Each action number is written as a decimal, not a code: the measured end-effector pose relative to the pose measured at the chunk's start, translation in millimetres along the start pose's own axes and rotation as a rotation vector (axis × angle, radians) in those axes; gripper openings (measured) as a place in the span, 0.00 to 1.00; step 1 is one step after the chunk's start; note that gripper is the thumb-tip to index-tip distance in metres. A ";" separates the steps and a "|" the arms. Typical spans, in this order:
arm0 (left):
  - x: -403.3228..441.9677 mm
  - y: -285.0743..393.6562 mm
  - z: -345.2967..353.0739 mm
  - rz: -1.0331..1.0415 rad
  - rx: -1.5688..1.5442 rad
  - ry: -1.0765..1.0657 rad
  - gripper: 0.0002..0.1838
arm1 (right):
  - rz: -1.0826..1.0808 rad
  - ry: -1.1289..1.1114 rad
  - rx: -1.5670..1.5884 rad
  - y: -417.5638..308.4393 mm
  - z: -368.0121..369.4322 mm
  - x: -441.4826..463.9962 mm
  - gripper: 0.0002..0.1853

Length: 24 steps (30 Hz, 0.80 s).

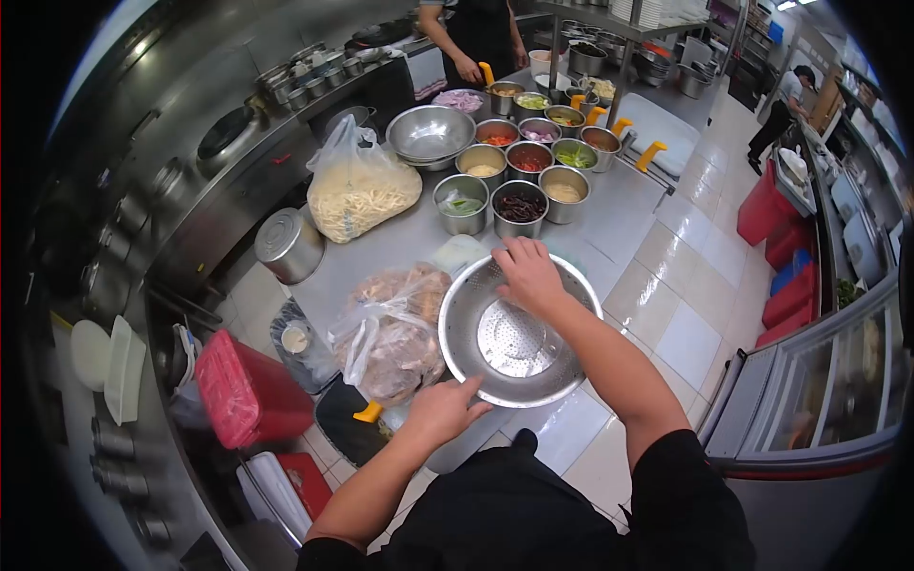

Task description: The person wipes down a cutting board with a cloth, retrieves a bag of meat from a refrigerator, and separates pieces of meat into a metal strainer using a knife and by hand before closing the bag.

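Observation:
A metal colander (514,343) with small holes in its base tilts toward me at the near edge of the steel table, and nothing lies inside it. My right hand (529,276) grips its far rim, fingers over the edge and thumb on the inner wall. At the near left rim, my left hand (446,411) holds the colander, its fingertips partly hidden. Just left of the colander sits a clear plastic bag of pale raw meat (392,328). Below that bag, a yellow handle (368,411) sticks out beside a black cutting board (347,423).
Several steel pots of chopped ingredients (521,207) stand across the table, near a large steel bowl (430,131) and a bag of pale strips (362,186). A lidded pot (288,246) is at the left edge. One person (476,43) stands opposite; another (785,105) is far right.

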<state>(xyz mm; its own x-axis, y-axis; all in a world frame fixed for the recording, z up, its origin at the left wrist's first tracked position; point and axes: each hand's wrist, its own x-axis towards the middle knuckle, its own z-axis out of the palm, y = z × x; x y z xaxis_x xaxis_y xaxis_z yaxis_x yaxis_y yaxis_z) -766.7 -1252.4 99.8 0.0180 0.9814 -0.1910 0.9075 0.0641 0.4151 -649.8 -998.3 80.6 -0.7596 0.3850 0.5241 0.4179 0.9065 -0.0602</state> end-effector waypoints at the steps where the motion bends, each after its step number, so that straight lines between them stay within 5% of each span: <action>1: 0.1 -1.1 1.6 -0.005 0.018 0.018 0.28 | -0.011 -0.013 -0.002 1.5 6.4 5.9 0.29; 8: -1.3 -1.2 4.7 -0.038 0.001 0.059 0.27 | 0.046 -0.031 0.088 10.7 27.8 11.5 0.25; 12: -1.1 -4.7 9.4 -0.021 0.010 0.080 0.28 | 0.087 0.091 0.207 23.1 38.9 12.6 0.12; 13: -0.3 -6.6 12.5 -0.008 0.017 0.092 0.28 | 0.106 0.188 0.210 21.7 28.4 14.2 0.05; 18: -29.5 11.8 -35.8 -0.064 -0.202 0.117 0.32 | 0.407 0.305 0.280 57.7 -55.0 -29.7 0.09; 20: -48.9 1.5 -59.4 -0.137 -0.294 0.199 0.29 | 0.793 0.116 0.074 68.7 -109.7 -74.2 0.13; 21: -58.8 -11.3 -64.6 -0.136 -0.323 0.297 0.26 | 0.798 0.015 -0.019 85.2 -118.7 -108.4 0.11; 22: -68.4 -23.3 -70.9 -0.132 -0.345 0.407 0.23 | 0.794 -0.414 -0.011 116.3 -117.0 -154.1 0.12; 23: -74.0 -28.2 -85.5 -0.161 -0.296 0.437 0.20 | 0.685 -0.628 -0.092 116.6 -127.0 -193.0 0.29; 24: -77.5 -38.9 -92.9 -0.159 -0.231 0.482 0.21 | 0.815 -0.862 -0.129 111.2 -138.6 -202.6 0.41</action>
<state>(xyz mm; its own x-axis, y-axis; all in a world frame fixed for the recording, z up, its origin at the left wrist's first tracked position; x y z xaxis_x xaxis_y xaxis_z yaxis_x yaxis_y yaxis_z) -842.3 -1314.2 181.0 -0.3548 0.9246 0.1383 0.7668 0.2031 0.6089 -380.3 -999.5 85.4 -0.3116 0.8730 -0.3751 0.9417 0.3364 0.0007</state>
